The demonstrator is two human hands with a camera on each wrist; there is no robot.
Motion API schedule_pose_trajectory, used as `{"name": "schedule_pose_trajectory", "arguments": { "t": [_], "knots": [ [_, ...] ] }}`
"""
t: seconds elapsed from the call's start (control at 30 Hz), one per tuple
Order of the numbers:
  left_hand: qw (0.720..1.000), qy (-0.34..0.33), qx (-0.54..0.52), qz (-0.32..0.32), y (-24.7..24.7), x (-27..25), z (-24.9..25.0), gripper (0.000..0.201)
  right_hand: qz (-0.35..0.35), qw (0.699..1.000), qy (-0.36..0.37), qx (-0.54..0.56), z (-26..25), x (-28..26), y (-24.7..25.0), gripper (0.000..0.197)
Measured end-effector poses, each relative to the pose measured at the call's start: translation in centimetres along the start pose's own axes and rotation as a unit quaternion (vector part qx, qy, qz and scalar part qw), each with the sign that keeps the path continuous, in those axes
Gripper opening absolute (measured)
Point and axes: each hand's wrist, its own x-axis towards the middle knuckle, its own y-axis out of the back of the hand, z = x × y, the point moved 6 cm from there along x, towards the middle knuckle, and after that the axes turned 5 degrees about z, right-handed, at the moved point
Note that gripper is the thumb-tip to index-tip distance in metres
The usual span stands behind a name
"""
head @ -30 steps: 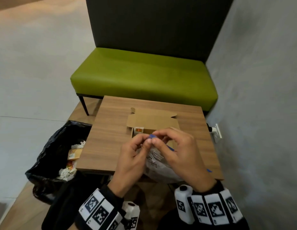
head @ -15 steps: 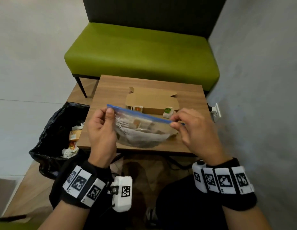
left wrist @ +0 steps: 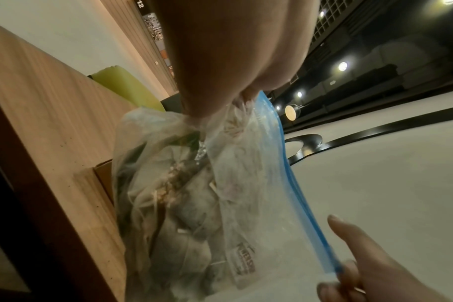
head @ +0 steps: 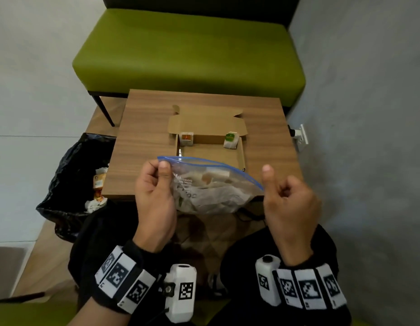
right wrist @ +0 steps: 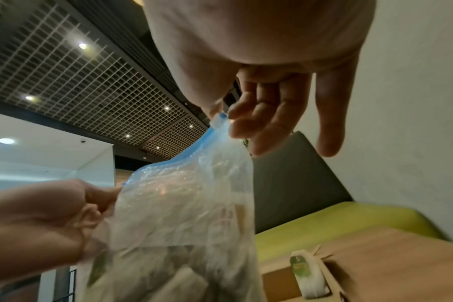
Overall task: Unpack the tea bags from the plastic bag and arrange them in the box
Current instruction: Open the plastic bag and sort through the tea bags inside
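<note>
Lowered since earlier, plastic bag (head: 211, 187) hangs crosswise, blue zip up, both hands pinching its corners.

Tea bags (head: 213, 184) inside plastic bag (head: 227, 196) blurred, count unclear; print unreadable

You see a clear plastic bag (head: 211, 189) with a blue zip strip (head: 211, 164). Your box (head: 207, 128) is plain brown, the table (head: 143, 142) wood-grained, the bench (head: 187, 50) green.
</note>
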Motion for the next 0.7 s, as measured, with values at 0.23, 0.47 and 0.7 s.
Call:
{"name": "schedule_pose_trajectory", "arguments": {
  "t": [0.23, 0.47, 0.7],
  "knots": [
    [0.997, 0.006, 0.029, -0.073, -1.1, -2.1, -0.8, 0.027, -0.186, 0.931, -0.212, 0.230, 1.1, -2.6, -3.4, 0.060],
    [0.977, 0.057, -0.012, -0.207, -0.9, -3.9, -1.5, 0.024, -0.273, 0.848, -0.327, 0.314, 1.6, -3.0, -5.1, 0.030],
    [0.946, 0.098, -0.025, -0.309, -1.2, -4.6, -1.9, 0.014, -0.294, 0.841, -0.334, 0.307, 1.1, -3.6, -5.1, 0.035]
  ]
}}
